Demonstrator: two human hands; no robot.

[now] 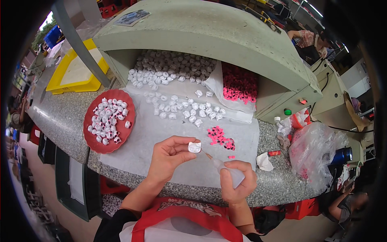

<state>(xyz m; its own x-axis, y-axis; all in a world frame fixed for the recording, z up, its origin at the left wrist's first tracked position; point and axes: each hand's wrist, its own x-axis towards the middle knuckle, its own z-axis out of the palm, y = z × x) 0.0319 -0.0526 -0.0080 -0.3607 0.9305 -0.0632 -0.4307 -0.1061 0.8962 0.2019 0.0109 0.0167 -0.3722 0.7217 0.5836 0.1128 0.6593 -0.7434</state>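
Our right hand (236,195) partly hides the bottle (237,176). At far left, we see a person (20,115) only blurrily.

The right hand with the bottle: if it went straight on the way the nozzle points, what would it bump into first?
Most likely the small white piece in the left hand; the nozzle aims at it, though depth is unclear.

I read one head-worn view, from the left lens of a side-by-side fisheye pair. Looks steeply down and forward across the grey speckled stone surface (60,117). Close range: bare left grip (167,158), bare right grip (244,181), just below centre. Pale green boxy booth (201,28) beyond, edges bowed. Wearer's red cloth apron (150,222) at bottom. Black at the corners.
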